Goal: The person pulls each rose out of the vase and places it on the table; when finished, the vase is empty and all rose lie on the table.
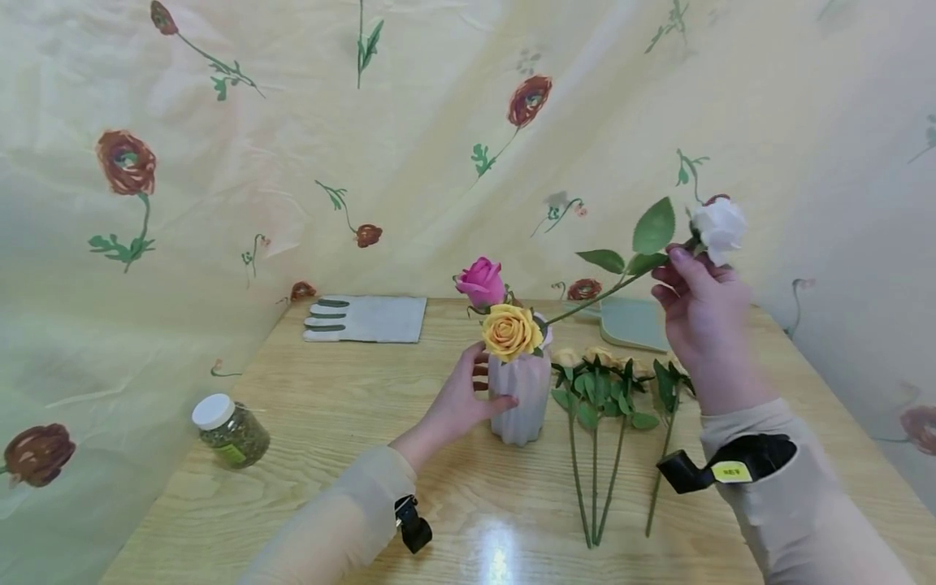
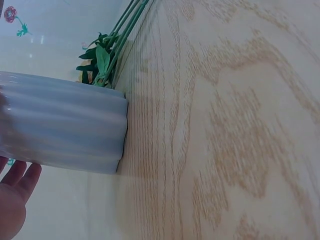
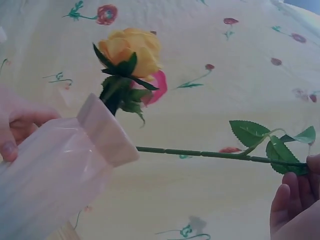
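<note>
From the left, a lidded jar point(image 1: 232, 432) lies tipped on the worktop point(image 1: 351, 455), well apart from the hands. Then comes the left hand point(image 1: 457, 396), partly closed about the left side of a pale fluted vase point(image 1: 521, 410), thumb across the front and fingers reaching behind. The vase stands upright, its base on the worktop, with a yellow rose point(image 1: 511, 332) and a pink rose point(image 1: 480, 282) at its mouth. From that mouth the stem point(image 1: 595, 299) of a white rose point(image 1: 720, 230) slants up to the right, its long axis leaning much nearer level than the vase's upright one. Its lower end is hidden at the rim, so I cannot tell how far inside it sits, if at all. The left hand is nearer the vase; the right hand point(image 1: 704, 313) is at the stem's opposite end, closed in a pinch just beneath the white bloom. Below and between the vase and the right forearm, more stemmed roses point(image 1: 595, 479) lie on the worktop, blooms pointing away from the person.
</note>
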Tool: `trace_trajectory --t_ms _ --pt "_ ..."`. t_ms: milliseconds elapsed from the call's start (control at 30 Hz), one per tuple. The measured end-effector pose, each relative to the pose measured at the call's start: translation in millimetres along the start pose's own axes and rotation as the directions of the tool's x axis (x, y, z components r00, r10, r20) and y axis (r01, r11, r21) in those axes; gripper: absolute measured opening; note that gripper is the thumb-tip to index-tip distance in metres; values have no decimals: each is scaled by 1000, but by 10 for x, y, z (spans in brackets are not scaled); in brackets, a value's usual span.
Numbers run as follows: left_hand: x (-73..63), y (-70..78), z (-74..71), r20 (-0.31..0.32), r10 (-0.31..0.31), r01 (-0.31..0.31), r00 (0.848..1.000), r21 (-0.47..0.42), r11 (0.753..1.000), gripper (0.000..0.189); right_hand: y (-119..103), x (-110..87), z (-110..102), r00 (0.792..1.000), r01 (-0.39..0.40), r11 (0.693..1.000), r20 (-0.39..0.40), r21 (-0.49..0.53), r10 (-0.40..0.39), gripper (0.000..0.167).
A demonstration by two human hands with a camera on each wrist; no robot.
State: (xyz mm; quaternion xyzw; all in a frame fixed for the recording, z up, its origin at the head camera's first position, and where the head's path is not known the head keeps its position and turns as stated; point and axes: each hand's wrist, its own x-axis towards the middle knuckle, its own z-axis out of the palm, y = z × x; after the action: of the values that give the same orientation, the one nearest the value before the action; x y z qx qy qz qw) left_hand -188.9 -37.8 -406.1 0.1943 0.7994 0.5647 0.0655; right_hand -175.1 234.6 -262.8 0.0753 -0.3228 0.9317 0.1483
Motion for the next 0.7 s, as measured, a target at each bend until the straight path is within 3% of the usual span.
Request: trace_trajectory --t_ms 200,500,700 --pt "21 -27 4 -3 -11 11 1000 2 1000 93 -139 38 -155 996 -20 991 -85 133 32 10" --pt "18 2 15 -7 -18 18 1000 20 1000 93 -310 81 -443 983 -12 970 -175 245 56 6" --pt "8 22 14 -12 -25 25 1000 18 1000 93 -436 86 -653 960 -31 950 -254 311 114 6"
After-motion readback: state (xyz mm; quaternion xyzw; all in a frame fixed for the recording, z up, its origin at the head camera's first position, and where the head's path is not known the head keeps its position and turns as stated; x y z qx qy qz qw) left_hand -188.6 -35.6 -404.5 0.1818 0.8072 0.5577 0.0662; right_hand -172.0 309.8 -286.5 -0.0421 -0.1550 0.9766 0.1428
